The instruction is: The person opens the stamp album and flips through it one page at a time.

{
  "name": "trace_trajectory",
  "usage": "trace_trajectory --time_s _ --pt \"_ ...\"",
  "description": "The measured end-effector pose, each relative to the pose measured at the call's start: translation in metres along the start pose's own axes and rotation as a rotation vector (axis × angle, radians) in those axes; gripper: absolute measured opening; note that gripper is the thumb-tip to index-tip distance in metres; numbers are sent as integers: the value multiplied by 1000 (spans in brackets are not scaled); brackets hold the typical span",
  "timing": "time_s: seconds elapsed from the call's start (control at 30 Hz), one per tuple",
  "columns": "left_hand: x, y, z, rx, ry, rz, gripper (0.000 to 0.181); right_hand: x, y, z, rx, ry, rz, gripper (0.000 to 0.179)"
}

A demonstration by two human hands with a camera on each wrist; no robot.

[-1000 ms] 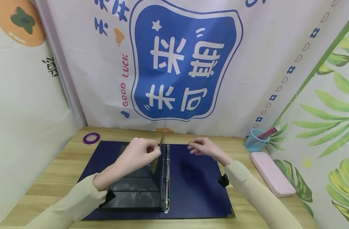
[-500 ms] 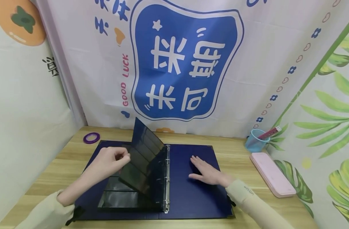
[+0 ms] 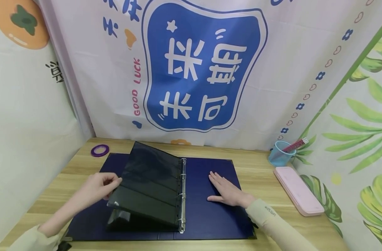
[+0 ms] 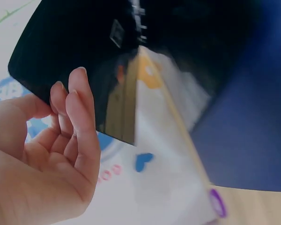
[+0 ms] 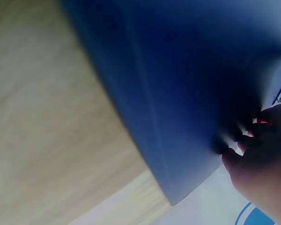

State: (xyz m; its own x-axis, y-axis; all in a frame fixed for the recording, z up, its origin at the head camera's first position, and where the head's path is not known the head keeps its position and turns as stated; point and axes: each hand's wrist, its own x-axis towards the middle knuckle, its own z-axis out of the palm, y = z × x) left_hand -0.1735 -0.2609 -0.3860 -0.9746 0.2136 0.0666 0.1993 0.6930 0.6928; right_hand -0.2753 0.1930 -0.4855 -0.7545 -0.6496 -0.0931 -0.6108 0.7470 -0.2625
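A dark blue ring binder [image 3: 197, 223] lies spread on the wooden table, its metal rings [image 3: 183, 195] running down the middle. One black pocket page [image 3: 150, 177] is raised at a slant over the binder's left side. By its outer edge my left hand [image 3: 98, 186] pinches this page between thumb and fingers; the left wrist view shows the page's edge [image 4: 75, 110] at the fingertips. More black pages lie beneath it, mostly hidden. My right hand [image 3: 226, 190] rests with straight, spread fingers on the bare right inside cover. In the right wrist view the fingers [image 5: 232, 159] touch the blue cover [image 5: 178, 117].
A purple tape ring [image 3: 100, 150] lies at the back left of the table. At the right stand a light blue cup [image 3: 278, 158] with pencils [image 3: 294, 145] and a pink case [image 3: 298, 191]. A printed cloth [image 3: 115, 87] hangs behind the table.
The page has turned from nearly upright at the rings down toward the left, my left hand moving left and lower with it. My right hand has come down flat onto the right cover.
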Motion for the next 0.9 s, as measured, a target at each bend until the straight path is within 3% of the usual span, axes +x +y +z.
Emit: trace_trajectory --time_s 0.23,0.37,0.47,0.6,0.73,0.9 --pt "-7 -41 8 -106 -137 -66 38 -1 0 1 3 14 -11 86" --pt "-7 -60 18 -81 -182 -99 37 -1 1 2 7 23 -18 86" --pt "-9 -68 27 -25 -175 -90 35 -1 2 3 23 35 -24 87" --pt "-11 -70 38 93 -117 -72 35 -1 4 5 35 60 -44 88" --pt "-12 -67 44 211 -76 -104 39 -1 4 6 37 63 -51 89" --pt "-9 -68 46 255 -94 -148 42 0 3 4 26 28 -23 87"
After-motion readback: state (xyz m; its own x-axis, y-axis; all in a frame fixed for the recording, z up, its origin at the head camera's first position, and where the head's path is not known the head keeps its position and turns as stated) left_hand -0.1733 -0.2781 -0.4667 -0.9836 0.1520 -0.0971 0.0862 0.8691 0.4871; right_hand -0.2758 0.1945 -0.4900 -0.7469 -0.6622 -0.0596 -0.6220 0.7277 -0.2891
